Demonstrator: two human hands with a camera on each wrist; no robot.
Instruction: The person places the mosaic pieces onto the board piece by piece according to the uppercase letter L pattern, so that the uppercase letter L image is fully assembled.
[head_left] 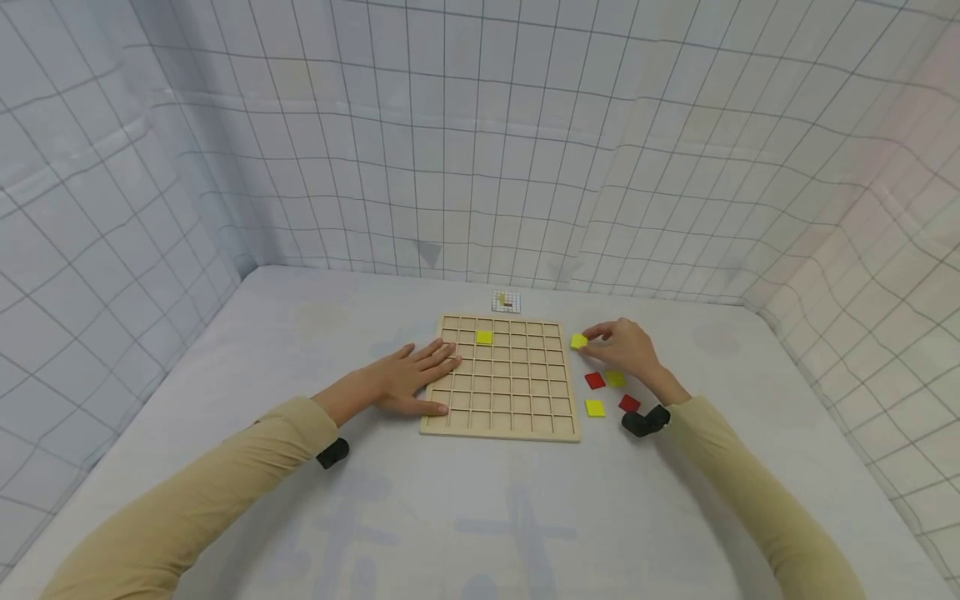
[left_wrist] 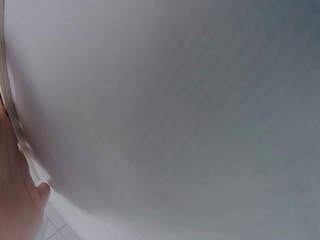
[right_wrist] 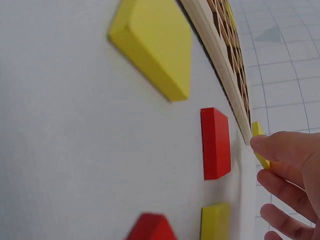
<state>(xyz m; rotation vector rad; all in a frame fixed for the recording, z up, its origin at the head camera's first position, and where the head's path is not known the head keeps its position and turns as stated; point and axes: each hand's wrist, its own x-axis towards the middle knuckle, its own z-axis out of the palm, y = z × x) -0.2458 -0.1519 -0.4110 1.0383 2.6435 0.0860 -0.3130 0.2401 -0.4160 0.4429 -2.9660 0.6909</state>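
Just beside the pale wooden board with square compartments (head_left: 520,386), our right hand (head_left: 624,348) pinches a smooth yellow square tile (head_left: 578,342), thumb and fingers nearly closed. Our left hand (head_left: 412,382), fingers straight, touches the board's left side. On white cloth (head_left: 420,500) lie two red square tiles (head_left: 595,381) and two yellow ones (head_left: 596,408).

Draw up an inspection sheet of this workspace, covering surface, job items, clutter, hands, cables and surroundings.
Surface: white tabletop, faint grey-blue marks.
Job items: beige wooden grid board bearing one yellow square tile; to its right, two loose yellow square tiles and two loose red square tiles; beyond it, small printed grid card.
Clutter: nothing seen.
Hands: left hand spread, fingers over the board's left edge; right hand pinches another yellow tile.
Cables: nothing seen.
Surroundings: white walls with dark grid lines.
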